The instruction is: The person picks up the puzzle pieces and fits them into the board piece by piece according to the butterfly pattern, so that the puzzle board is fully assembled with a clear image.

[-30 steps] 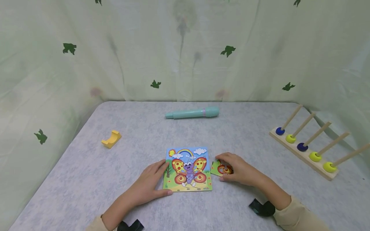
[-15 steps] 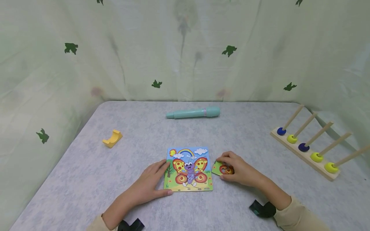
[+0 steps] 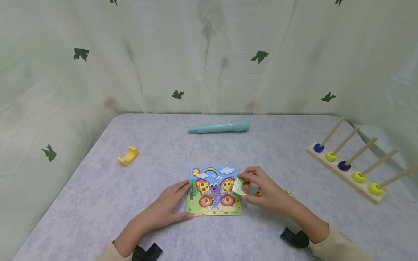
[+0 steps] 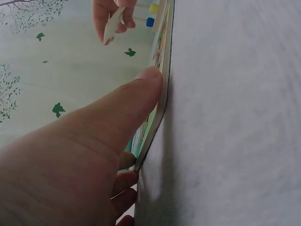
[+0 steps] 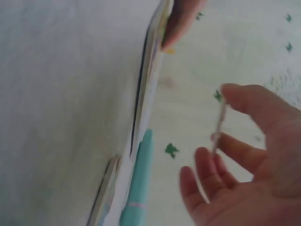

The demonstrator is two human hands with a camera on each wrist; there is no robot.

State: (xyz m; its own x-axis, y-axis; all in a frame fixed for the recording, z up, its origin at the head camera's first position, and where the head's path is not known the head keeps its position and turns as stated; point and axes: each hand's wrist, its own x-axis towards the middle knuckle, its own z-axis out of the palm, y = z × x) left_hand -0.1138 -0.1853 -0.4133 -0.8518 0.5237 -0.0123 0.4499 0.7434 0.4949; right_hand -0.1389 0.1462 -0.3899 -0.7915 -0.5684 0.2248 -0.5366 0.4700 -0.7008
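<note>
A butterfly picture puzzle board (image 3: pixel 212 209) lies flat on the table. My left hand (image 3: pixel 166 206) rests at its near left corner, thumb stretched along the front edge and fingers against the left edge; the left wrist view shows that thumb (image 4: pixel 136 96) touching the board's rim. My right hand (image 3: pixel 266 188) pinches a thin puzzle piece (image 3: pixel 239 186), green with a red curve, between thumb and fingers. It is tilted and raised at the board's right edge. In the right wrist view the puzzle piece (image 5: pixel 219 125) appears edge-on. Beneath the right hand lies another colourful piece (image 3: pixel 258 192), mostly hidden.
Behind the board lies a teal pen-shaped tube (image 3: pixel 217 127). A yellow curved block (image 3: pixel 128 156) sits to the left. At the right stands a wooden peg rack (image 3: pixel 346 174) with blue and yellow beads. A patterned curtain (image 3: pixel 147 72) hangs beyond the table's far edge.
The right hand has lifted the puzzle piece off the table, tilted it and brought it left to the board's right edge. The left hand has stayed at the board's corner.
</note>
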